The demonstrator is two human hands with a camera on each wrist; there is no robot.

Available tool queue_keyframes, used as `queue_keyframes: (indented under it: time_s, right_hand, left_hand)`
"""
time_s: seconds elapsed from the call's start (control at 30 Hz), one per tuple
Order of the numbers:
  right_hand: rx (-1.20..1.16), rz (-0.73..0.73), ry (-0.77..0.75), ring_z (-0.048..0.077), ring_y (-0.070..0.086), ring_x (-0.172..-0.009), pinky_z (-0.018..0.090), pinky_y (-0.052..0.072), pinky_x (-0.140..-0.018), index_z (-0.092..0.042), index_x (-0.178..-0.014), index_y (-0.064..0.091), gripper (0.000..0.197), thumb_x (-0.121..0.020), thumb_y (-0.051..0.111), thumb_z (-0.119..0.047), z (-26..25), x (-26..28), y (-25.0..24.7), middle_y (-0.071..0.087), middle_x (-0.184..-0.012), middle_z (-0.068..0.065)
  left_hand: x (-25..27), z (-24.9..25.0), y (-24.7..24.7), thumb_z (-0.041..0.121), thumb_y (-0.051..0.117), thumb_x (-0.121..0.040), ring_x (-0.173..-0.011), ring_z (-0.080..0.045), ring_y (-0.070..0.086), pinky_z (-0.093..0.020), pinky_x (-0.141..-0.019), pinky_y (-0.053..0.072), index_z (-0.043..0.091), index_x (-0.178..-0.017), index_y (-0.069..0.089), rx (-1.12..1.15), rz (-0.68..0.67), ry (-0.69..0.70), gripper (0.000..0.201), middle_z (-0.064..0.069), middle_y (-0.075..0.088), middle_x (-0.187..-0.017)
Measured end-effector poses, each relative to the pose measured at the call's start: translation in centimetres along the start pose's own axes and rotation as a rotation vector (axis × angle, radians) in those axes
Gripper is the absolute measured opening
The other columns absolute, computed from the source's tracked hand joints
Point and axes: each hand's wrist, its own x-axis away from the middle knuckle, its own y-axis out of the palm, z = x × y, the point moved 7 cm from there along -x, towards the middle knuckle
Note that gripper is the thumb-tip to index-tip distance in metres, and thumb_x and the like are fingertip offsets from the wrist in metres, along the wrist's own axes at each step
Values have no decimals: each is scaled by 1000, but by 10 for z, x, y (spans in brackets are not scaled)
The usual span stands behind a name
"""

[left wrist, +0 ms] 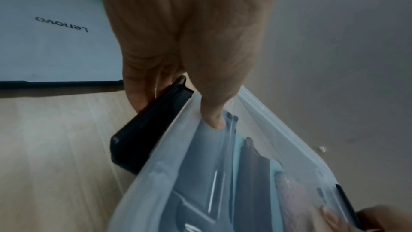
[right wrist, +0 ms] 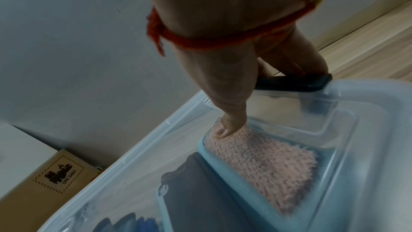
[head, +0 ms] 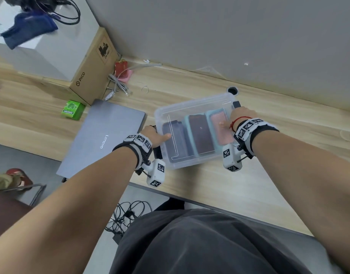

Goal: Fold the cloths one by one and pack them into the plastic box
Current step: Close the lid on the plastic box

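The clear, faintly bluish plastic box with lid (head: 191, 107) has black clip handles (left wrist: 142, 140) at its ends. Inside lie a fuzzy pink cloth (right wrist: 263, 165), a dark brown cloth (head: 201, 133), both edged in pale teal, and a dark grey-blue cloth (head: 175, 141). The table (head: 219, 186) is light wood-grain. Nearby are a grey laptop (head: 103, 135) with white lettering and a bright green small carton (head: 73, 109).

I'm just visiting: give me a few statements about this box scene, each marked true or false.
1. The clear lid sits on the plastic box. True.
2. Each hand holds a black latch: left hand, right hand. True.
3. The pink cloth lies on the desk. False: it is inside the box.
4. The laptop is open. False: it is closed.
5. A green carton stands beside the laptop. True.
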Motion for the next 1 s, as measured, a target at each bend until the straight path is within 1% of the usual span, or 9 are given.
queue_keyframes:
  time_s: [0.1,0.2,0.27,0.43,0.63,0.77,0.87,0.93,1.0]
  right_hand:
    - [-16,-26,13,20,45,-50,28,36,-50,-8,-72,53,53,-78,68,-59,-3,-2,9,49,-60,5]
    - [0,-11,11,20,47,-52,26,28,-42,-7,-90,65,43,-85,65,-50,-3,-4,13,49,-62,5]
    - [24,-7,0,19,46,-52,25,26,-41,-9,-82,62,43,-84,64,-52,-3,-2,12,49,-63,4]
    - [31,3,7,18,45,-51,24,27,-41,-13,-66,49,40,-87,64,-44,-5,-5,14,52,-64,3]
    - [78,-40,4,22,54,-63,26,32,-44,-11,-81,60,43,-84,63,-54,-11,-8,12,57,-72,5]
    - [14,-39,-1,22,54,-65,29,40,-53,-9,-84,56,54,-83,59,-64,-9,-10,5,53,-74,5]
    - [-90,-72,22,23,55,-74,31,42,-58,-5,-101,54,71,-78,57,-73,-3,-16,10,51,-88,7]
    - [-169,-74,58,24,55,-76,31,40,-55,-2,-116,49,85,-74,58,-75,-1,-30,12,47,-95,7]
    - [-255,-61,111,26,56,-77,32,42,-58,0,-127,42,95,-71,61,-74,-1,-45,9,45,-96,6]
  left_hand:
    - [7,4,-14,60,64,-80,-54,-19,48,-25,-50,38,11,-65,46,-19,88,-16,54,-3,48,-60]
    - [7,14,-18,48,69,-77,-54,-19,53,-24,-49,45,11,-65,47,-16,99,-63,45,-3,51,-59]
    - [7,20,-19,39,69,-73,-55,-20,58,-23,-50,49,11,-68,51,-35,106,-97,34,-3,56,-63]
    - [9,35,-31,27,66,-71,-45,-12,46,-16,-38,32,14,-63,44,-192,177,-136,27,1,53,-64]
    - [10,50,-46,13,56,-78,-57,-17,51,-23,-50,43,11,-71,46,-179,207,-61,13,-4,53,-72]
    - [3,56,-58,17,56,-82,-58,-18,52,-24,-49,41,11,-72,45,-158,190,-44,16,-6,55,-74]
    - [-13,58,-73,26,53,-88,-62,-21,53,-30,-59,48,6,-78,50,-26,184,-58,22,-10,59,-84]
    - [-31,67,-89,42,54,-89,-77,-27,57,-32,-68,45,2,-96,54,70,191,-36,41,-14,62,-98]
    - [-51,79,-102,63,60,-81,-98,-32,58,-35,-78,47,-2,-122,47,73,170,2,78,-17,60,-113]
